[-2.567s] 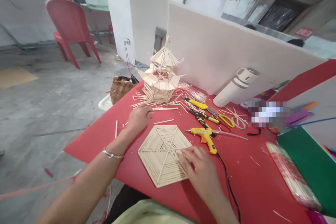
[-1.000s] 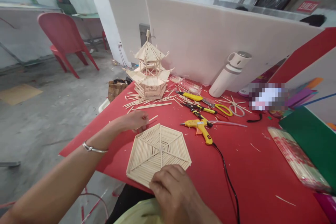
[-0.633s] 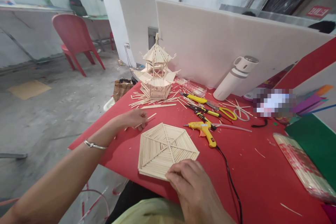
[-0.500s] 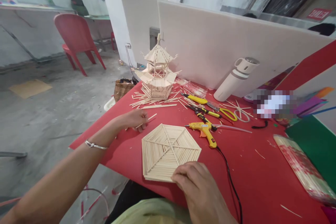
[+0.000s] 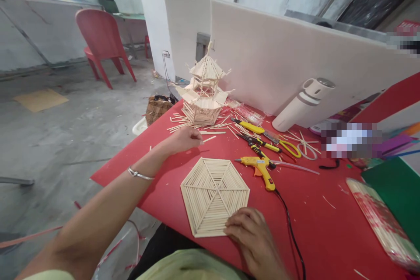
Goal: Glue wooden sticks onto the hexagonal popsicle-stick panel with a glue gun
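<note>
From where I stand, the right hand [image 5: 247, 232] is nearest, back upward, over the near edge of the red table [image 5: 315, 236]. Its fingers are bent, and the tips touch the near right side of the many-sided stick panel [image 5: 215, 197]; whether they grip it, I cannot tell. The panel lies flat close to this near edge, its strips meeting in the middle.

The left arm [image 5: 108, 210] reaches across the table's left corner, a silver bracelet [image 5: 140, 175] at the wrist. Beyond the panel, the left hand [image 5: 183, 139] is low, with the fingers folded inward and closed on the end of a short stick [image 5: 210, 139], which points away to the right.

Right of the panel, the yellow glue gun [image 5: 257, 167] lies on its side, nozzle turned to the left. Behind it are the cutter [image 5: 247, 127] and the scissors [image 5: 288, 146]. Farther, at the table's far left part, stands the stick pagoda [image 5: 206, 92] among loose sticks [image 5: 177, 123]. A white bottle [image 5: 298, 107] is near the far edge, before the white board [image 5: 262, 48].
</note>
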The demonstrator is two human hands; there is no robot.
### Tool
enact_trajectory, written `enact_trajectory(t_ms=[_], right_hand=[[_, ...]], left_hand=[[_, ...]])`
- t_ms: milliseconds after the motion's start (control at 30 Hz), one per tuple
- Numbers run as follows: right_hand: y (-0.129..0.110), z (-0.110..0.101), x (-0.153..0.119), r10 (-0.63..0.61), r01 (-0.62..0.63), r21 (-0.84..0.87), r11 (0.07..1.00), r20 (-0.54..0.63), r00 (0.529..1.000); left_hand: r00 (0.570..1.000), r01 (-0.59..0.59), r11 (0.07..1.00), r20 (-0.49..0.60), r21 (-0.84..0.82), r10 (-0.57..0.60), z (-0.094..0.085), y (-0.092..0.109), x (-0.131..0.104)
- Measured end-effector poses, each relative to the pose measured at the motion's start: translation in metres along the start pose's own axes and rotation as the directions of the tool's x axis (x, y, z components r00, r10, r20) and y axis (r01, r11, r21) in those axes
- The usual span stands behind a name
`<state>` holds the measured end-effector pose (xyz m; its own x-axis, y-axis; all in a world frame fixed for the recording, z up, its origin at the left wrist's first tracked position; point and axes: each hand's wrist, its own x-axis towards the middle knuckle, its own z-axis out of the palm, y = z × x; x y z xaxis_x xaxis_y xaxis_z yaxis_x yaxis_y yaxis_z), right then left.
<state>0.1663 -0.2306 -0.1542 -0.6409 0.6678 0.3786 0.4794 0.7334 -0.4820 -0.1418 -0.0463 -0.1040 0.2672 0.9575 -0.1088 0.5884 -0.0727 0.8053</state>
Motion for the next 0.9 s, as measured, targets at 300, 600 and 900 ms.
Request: enact_trajectory(t_ms=[300,600,900], right_hand=[[0.000,-0.020,0.007,0.076,-0.095,-0.143,0.985,-0.138,0.988],[0.041,-0.032,0.079,0.149,-0.228,-0.209,0.951,-0.337,0.930],[0.062,-0.013,0.102,0.145,-0.217,-0.183,0.959,-0.342,0.928]], left_hand=[[0.998,-0.037,0.998,0.040,-0.046,0.039,0.016,0.006,0.010],[0.979,-0.044,0.999,0.201,0.001,0.043,0.017,0.017,0.015],[0.932,0.011,1.000,0.361,0.025,-0.019,0.032,0.022,0.033]])
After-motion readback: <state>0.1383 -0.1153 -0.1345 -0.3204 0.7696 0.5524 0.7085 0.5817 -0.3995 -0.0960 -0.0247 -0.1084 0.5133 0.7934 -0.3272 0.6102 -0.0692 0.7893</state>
